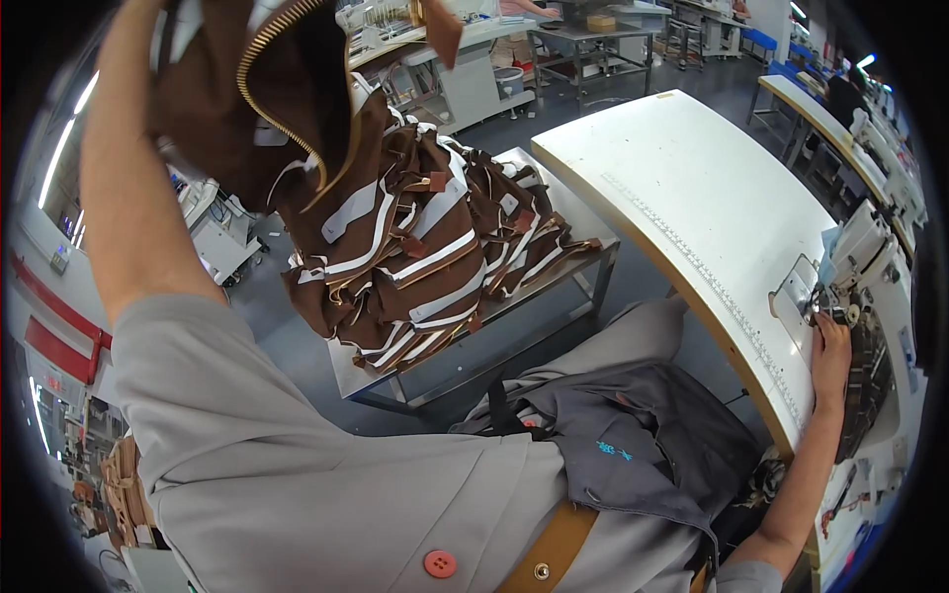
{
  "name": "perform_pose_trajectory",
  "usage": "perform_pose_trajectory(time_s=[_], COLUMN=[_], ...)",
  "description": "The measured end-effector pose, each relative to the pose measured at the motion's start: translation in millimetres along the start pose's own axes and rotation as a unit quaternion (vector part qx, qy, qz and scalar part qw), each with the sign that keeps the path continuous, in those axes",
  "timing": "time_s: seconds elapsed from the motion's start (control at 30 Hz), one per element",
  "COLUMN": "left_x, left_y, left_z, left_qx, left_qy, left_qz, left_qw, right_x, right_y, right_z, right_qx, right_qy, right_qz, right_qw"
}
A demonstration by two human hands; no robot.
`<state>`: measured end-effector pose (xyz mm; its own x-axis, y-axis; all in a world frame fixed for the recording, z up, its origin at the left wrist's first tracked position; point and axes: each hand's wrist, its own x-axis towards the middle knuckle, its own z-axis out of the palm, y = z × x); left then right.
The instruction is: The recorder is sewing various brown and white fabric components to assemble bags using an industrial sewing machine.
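Between nine and ten o'clock, the person's bare left forearm [143, 212] reaches up out of view; the left hand itself does not show, so whether it grips anything cannot be told. Beside that arm, between ten and eleven, hangs a brown fabric piece [193, 114], partly blurred, with a curving brass-toothed zipper [243, 77] along its opening. It looks light and limp, likely to fold and sag rather than slip or break; the firmer zipper edge would probably give the surest hold, with a second grip keeping the cloth spread. Toward eleven, nearer the centre, similar soft brown pieces lie in a rumpled pile [395, 249], striped with smooth white bands and dotted with small reddish-brown tabs, on a hard metal table [591, 254]. At two o'clock stretches a smooth white worktop [682, 183] with a ruler strip [712, 282] along its edge. Near three, well apart from the left arm, the right hand [832, 358] has its fingertips at the sewing machine [862, 247]; whether they pinch anything is unclear.
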<state>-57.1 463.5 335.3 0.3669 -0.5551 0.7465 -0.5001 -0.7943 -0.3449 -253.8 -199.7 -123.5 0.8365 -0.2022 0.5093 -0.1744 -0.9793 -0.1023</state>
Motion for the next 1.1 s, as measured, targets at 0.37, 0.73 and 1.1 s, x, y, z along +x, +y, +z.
perform_pose_trajectory(time_s=[0.37, 0.73, 1.1], left_x=[-216, -95, -235], left_y=[-128, -160, -191], left_z=[250, 193, 352], left_qx=[-0.016, 0.345, 0.119], left_qy=[-0.411, -0.36, -0.266], left_qz=[-0.44, -0.013, -0.426], left_qw=[0.798, 0.867, 0.857], right_x=[-2, 1, 2], right_y=[-9, 3, -8], right_z=[-8, 4, -4], right_qx=[0.014, -0.022, -0.038], right_qy=[-0.006, -0.023, -0.046], right_qz=[0.006, 0.013, 0.044], right_qw=[1.0, 0.999, 0.997])
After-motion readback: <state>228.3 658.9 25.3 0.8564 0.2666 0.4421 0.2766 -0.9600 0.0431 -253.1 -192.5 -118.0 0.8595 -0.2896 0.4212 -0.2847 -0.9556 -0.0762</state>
